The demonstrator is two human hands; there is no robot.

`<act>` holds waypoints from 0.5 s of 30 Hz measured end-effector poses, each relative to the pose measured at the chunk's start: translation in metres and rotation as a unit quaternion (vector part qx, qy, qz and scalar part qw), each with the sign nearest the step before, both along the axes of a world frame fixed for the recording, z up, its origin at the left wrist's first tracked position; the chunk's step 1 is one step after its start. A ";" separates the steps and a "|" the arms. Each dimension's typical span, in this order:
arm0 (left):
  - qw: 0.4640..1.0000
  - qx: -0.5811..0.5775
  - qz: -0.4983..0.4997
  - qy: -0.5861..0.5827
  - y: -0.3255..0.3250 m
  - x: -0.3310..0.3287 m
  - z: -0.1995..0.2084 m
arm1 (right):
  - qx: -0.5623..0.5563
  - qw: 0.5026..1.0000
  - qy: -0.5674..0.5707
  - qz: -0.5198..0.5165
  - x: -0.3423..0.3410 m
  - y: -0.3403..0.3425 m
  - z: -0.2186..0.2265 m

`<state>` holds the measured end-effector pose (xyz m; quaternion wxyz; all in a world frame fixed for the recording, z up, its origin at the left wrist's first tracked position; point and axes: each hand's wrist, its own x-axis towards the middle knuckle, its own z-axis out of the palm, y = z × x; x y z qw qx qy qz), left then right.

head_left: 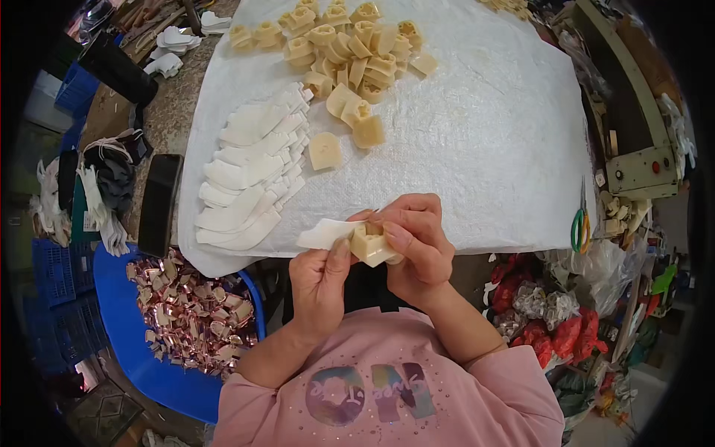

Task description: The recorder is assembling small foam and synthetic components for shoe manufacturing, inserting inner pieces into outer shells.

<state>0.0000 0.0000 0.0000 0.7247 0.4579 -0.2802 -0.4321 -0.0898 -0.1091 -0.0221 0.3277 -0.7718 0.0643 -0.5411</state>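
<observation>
White woven sheeting covers your bench. At six o'clock, your right hand pinches a cream plastic block; your left hand grips its white fabric strip.

Worktable w/ white sheet, cream blocks, white strips, black phone

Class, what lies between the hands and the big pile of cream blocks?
Head view: one lone cream block on the white sheet, beside stacked white strips.
</observation>
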 end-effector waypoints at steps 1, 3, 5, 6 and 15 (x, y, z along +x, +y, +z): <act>0.999 0.007 0.030 -0.015 0.001 -0.001 -0.001 | -0.026 0.999 0.016 -0.020 0.001 0.000 0.001; 0.997 0.013 0.063 -0.029 0.002 -0.001 -0.007 | -0.054 0.997 0.033 -0.036 0.003 -0.002 0.002; 0.991 0.007 0.071 -0.115 0.004 0.001 -0.014 | -0.100 0.991 0.049 -0.070 0.004 -0.007 0.002; 0.991 0.009 0.070 -0.113 0.007 0.006 -0.013 | -0.098 0.991 0.051 -0.071 0.003 -0.007 -0.002; 0.938 0.103 0.114 -0.310 0.005 0.024 0.006 | -0.171 0.955 0.213 -0.117 -0.006 -0.004 0.033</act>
